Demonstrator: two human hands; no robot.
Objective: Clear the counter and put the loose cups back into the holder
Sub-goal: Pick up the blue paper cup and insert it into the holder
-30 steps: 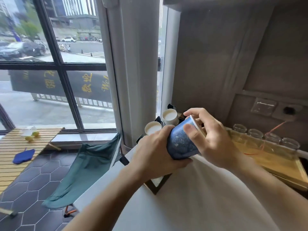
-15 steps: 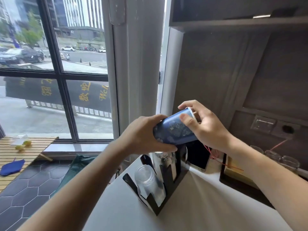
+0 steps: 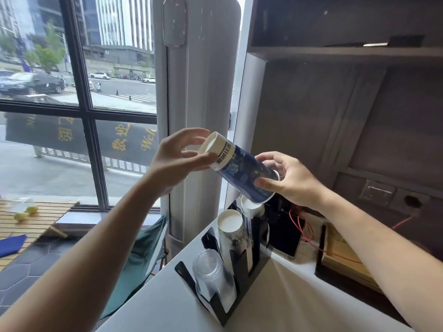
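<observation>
A stack of blue floral-printed paper cups with a white band (image 3: 239, 170) is held in the air above the black slotted cup holder (image 3: 236, 279), tilted so that its white base end points toward 10 o'clock and its open rim toward 4 o'clock. The rim end is gripped by the right hand (image 3: 291, 179), with the thumb under the rim and the fingers curled over it. The base end is met by the left hand (image 3: 176, 161): the thumb is pressed against the white band, while the other fingers are spread loosely around the base, so a full grasp by this hand is not shown.

The cup holder stands on the white counter (image 3: 275, 300), at 6 o'clock from the held stack. In its front slot a stack of clear plastic cups (image 3: 211, 271) is lodged, leaning toward 11 o'clock. Behind it, a stack of white paper cups with a dark print (image 3: 231, 230) occupies the middle slot. A further white paper cup stack (image 3: 251, 208) sits in the rear slot, directly below the rim of the held stack; whether the two touch cannot be told.

At 3 o'clock from the holder, a dark flat phone-like slab (image 3: 286, 230) leans at the back of the counter, with red wires (image 3: 303, 226) beside it. A wooden tray with a dark frame (image 3: 340, 255) lies farther toward 3 o'clock.
</observation>
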